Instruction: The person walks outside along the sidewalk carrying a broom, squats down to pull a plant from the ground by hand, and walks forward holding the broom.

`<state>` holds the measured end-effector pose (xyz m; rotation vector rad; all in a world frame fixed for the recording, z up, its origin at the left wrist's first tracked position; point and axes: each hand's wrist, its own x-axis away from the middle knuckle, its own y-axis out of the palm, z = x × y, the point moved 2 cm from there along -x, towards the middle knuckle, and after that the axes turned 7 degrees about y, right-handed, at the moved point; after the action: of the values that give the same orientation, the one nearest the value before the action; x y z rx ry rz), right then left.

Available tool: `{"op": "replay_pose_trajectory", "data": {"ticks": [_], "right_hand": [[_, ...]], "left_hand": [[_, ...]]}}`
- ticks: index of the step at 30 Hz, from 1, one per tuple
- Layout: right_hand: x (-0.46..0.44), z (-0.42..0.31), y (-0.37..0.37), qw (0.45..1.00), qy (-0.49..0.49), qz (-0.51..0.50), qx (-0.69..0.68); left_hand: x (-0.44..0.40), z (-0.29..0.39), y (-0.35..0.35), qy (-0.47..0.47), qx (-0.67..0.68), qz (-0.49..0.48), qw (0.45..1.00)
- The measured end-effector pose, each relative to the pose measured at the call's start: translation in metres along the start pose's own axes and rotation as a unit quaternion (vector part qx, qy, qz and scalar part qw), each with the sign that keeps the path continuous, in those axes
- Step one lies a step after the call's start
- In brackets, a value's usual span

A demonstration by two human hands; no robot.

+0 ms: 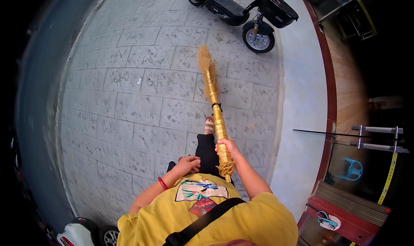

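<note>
Broom (219, 123) sits clasped in the right hand (231, 147) (left hand (187, 164) curled, contents unclear), done and left alike impossible to judge.

no readable text or numbers, even on the black scooter (227, 9)

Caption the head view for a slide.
Right-hand fingers grip a straw broom on a paved walkway, scooter ahead.

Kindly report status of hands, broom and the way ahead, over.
Right hand gripping broom. Left hand loosely curled, off broom. Scooter ahead, not touching broom.
</note>
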<state>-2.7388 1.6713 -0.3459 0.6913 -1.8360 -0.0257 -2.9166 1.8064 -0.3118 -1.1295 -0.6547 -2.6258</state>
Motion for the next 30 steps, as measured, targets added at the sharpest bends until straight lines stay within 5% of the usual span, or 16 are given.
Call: {"op": "replay_pose_trajectory", "data": {"ticks": [5, 11, 15, 18, 26, 30], "right_hand": [[-0.059, -0.112, -0.100, 0.988, -0.042, 0.148, -0.007], [-0.154, -0.226, -0.130, 0.972, 0.008, 0.208, -0.107], [-0.187, -0.178, -0.074, 0.983, 0.011, 0.183, -0.008], [-0.168, -0.151, -0.019, 0.995, 0.080, 0.052, 0.006], [-0.141, -0.207, 0.021, 0.969, 0.180, -0.166, -0.034], [-0.106, -0.221, 0.028, 0.974, 0.198, -0.106, 0.008]], "left_hand": [[-0.030, -0.044, -0.064, -0.045, -0.123, 0.196, 0.972], [-0.033, -0.066, -0.068, -0.135, -0.153, 0.250, 0.947], [-0.041, -0.056, -0.048, -0.167, -0.181, 0.249, 0.937], [-0.058, -0.063, -0.046, -0.115, -0.280, 0.254, 0.919], [-0.085, -0.036, -0.055, -0.079, -0.079, 0.290, 0.950], [-0.073, -0.051, -0.057, -0.079, -0.013, 0.309, 0.948]]}}
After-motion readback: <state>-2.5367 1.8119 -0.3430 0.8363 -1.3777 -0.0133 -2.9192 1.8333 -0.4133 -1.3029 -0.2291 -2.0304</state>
